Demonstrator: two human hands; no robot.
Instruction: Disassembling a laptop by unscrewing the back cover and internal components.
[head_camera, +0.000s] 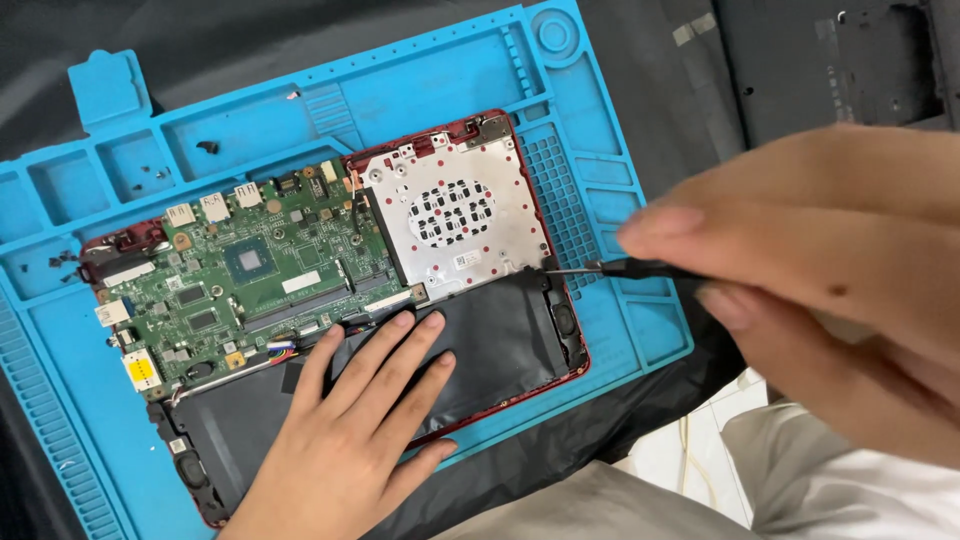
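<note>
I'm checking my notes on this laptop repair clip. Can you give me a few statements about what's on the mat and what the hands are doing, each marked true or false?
1. The left hand lies flat on the black battery. True.
2. The right hand holds a pair of scissors. False: it holds a slim screwdriver, its tip at the edge of the silver metal plate.
3. The opened laptop rests on a blue mat. True.
4. The green circuit board sits to the right of the silver plate in the picture. False: it sits to its left.
5. The mat's small trays are all empty. False: a few dark screws lie in them.
</note>
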